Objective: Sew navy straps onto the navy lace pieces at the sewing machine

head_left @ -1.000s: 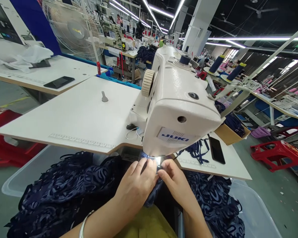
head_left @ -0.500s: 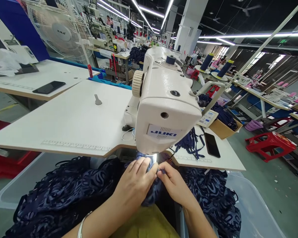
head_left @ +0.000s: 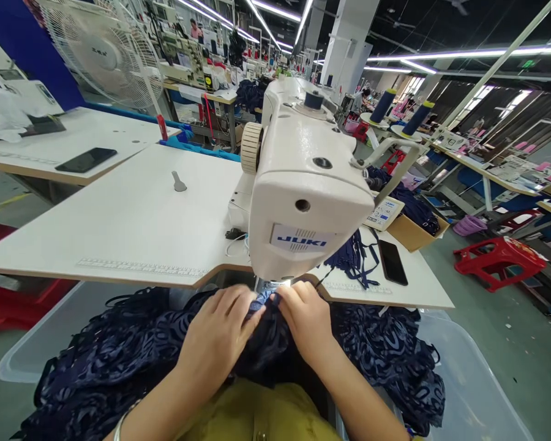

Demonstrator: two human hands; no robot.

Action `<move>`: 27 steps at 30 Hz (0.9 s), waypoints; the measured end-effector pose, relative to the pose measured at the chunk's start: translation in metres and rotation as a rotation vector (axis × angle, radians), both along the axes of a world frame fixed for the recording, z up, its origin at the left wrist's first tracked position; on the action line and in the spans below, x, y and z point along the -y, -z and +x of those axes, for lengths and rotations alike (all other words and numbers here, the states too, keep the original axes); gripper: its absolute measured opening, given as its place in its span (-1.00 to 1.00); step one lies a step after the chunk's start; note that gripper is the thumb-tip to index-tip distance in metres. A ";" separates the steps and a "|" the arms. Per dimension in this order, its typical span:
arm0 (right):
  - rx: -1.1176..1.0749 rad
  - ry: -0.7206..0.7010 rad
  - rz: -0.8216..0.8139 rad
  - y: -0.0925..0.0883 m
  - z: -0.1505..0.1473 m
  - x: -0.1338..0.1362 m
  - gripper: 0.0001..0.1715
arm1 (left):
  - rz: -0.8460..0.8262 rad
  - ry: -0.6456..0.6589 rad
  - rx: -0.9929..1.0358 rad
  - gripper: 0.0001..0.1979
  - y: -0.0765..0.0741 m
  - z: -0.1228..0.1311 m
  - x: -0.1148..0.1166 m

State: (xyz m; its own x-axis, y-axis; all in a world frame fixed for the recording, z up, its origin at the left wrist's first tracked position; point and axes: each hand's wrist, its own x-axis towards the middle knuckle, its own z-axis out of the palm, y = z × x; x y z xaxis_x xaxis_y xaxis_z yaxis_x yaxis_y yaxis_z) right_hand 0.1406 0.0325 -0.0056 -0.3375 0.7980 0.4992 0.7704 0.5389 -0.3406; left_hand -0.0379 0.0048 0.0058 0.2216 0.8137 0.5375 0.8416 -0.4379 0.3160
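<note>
A white JUKI sewing machine (head_left: 303, 184) stands on a white table (head_left: 133, 226), its head right above my hands. Dark navy patterned fabric (head_left: 119, 355) is piled across my lap and spreads to both sides. My left hand (head_left: 215, 340) has its fingers closed on a fold of the navy fabric just under the machine's lamp. My right hand (head_left: 305, 318) pinches the same fabric beside it, the fingertips of both hands almost touching. The needle area is hidden behind the machine head and my fingers.
Navy straps (head_left: 356, 260) and a black phone (head_left: 392, 261) lie on the table right of the machine. A clear plastic bin (head_left: 477, 392) holds the fabric. A fan (head_left: 101, 52), another table with a phone (head_left: 80, 160), red stools (head_left: 498, 260) and other workstations surround me.
Both hands have drawn back slightly toward me and lowered over the fabric, now gathering it below the machine head. The view has shifted a little closer to the machine.
</note>
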 end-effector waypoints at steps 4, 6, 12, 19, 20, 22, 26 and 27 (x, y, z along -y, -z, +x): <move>-0.530 0.091 -0.472 0.004 -0.001 -0.001 -0.81 | 0.187 0.272 -0.136 -0.63 0.006 0.003 -0.003; -0.749 0.091 -0.604 0.005 -0.001 -0.004 -0.79 | 0.146 0.352 -0.169 -0.60 0.007 0.006 -0.004; -0.802 0.043 -0.635 0.002 -0.001 -0.026 -0.95 | 0.119 0.201 -0.186 -0.64 0.004 0.017 -0.002; -0.581 0.147 -0.523 0.000 0.000 -0.037 -0.85 | 0.159 0.052 -0.213 -0.66 0.009 0.024 0.004; -0.560 0.167 -0.497 0.001 0.000 -0.037 -0.85 | 0.164 0.042 -0.218 -0.66 0.009 0.025 0.004; -0.530 0.194 -0.462 0.003 0.000 -0.036 -0.85 | 0.164 0.028 -0.230 -0.67 0.009 0.026 0.004; -0.510 0.195 -0.433 0.007 0.000 -0.037 -0.86 | 0.162 0.017 -0.244 -0.66 0.008 0.029 0.003; -0.512 0.190 -0.431 0.008 0.000 -0.037 -0.86 | 0.160 0.019 -0.247 -0.66 0.007 0.029 0.004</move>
State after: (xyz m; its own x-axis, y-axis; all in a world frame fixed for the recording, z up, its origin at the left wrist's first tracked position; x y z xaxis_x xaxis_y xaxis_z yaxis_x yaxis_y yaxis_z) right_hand 0.1405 0.0693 -0.0136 0.0214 0.9827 0.1839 0.5232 0.1457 -0.8396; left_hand -0.0089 0.0013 -0.0015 0.3761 0.7176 0.5861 0.8758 -0.4819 0.0281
